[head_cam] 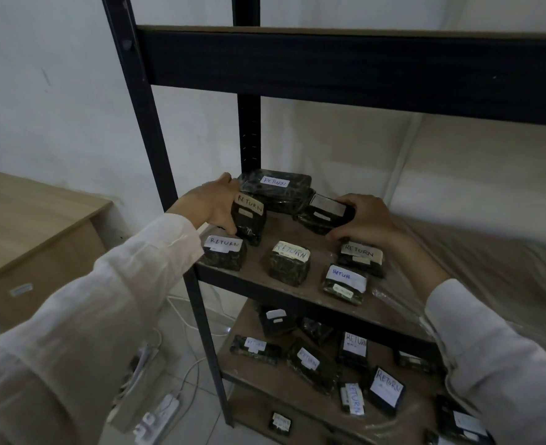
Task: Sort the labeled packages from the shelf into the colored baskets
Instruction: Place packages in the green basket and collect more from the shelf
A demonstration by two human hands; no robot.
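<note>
Both hands are up at the middle shelf [259, 253], each with a parcel in it. Left hand [215, 203] is curled round the upright package [249, 216] marked RETURN, thumb at the front low down and the fingers gone behind it. Right hand [363, 220] grips the tilted package [324, 213] by its right end, fingers over the top and thumb beneath. I can't tell whether it is clear of the board.

Around them, the dark metal rack [329, 62] fills most of what I can see. Its top beam crosses above the hands, and its top and right side are cut off. A pale wooden desk [24, 220] stands to the left by the wall. A plastic sheet [490, 252] covers the shelves to the right.

Behind and between the two held parcels lies the back package [275, 184], also marked RETURN, touching the tilted one. Four packages sit nearer the front edge: one [223, 252] just under the left wrist, one [289, 261] in the middle, and two [361, 256] [344, 284] below the right hand.

The lower shelf [265, 374] holds a scatter more. Several there read RETURN and others are too blurred to read. Those at the far right are cut off by the white sleeve [490, 364].

On the floor lie a white power strip [159, 419] and cables [181, 316]. Glare hides the tilted package's label.
</note>
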